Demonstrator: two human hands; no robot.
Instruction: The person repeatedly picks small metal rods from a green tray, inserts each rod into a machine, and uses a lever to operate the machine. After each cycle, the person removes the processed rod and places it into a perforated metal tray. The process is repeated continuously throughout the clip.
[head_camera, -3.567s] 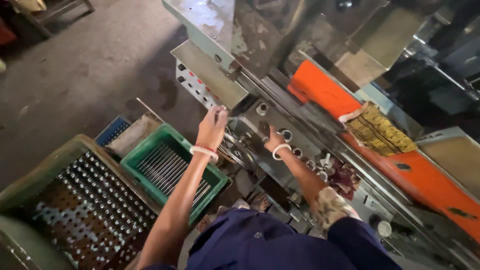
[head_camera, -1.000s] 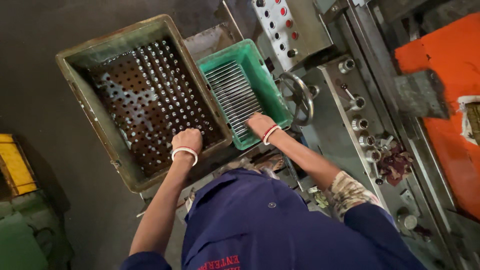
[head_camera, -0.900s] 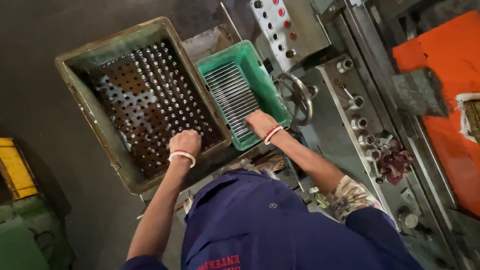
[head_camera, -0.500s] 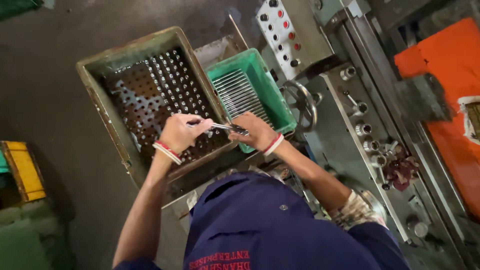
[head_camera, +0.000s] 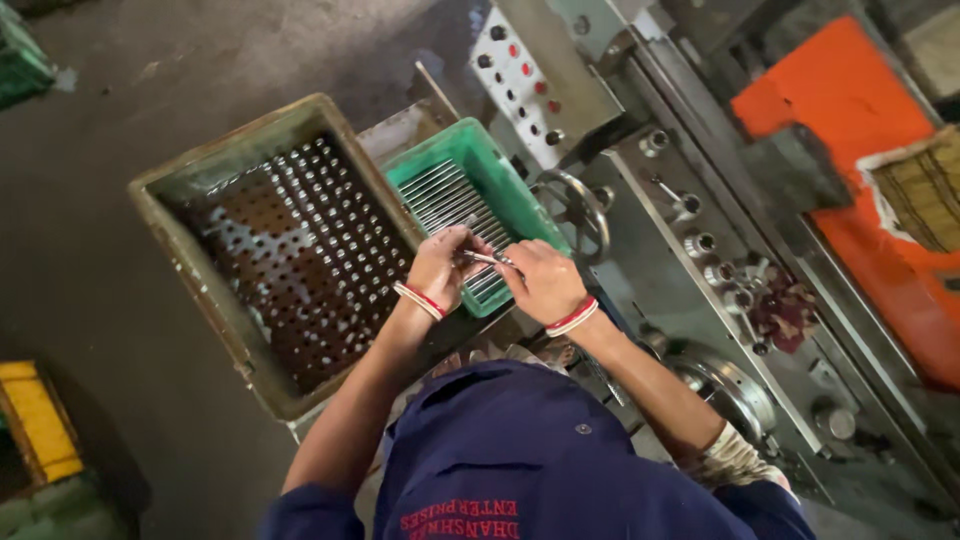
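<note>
Left hand (head_camera: 437, 268) and right hand (head_camera: 540, 282) pinch rod (head_camera: 484, 258) ends above green crate (head_camera: 520, 200); rod axis hand-to-hand, roughly level.

Dim workshop, stained grey concrete floor (head_camera: 120, 130)

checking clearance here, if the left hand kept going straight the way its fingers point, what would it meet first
Probably the right hand: the left hand points right along the thin metal rod both hands hold over the green plastic crate. Depth is unclear from above.
</note>
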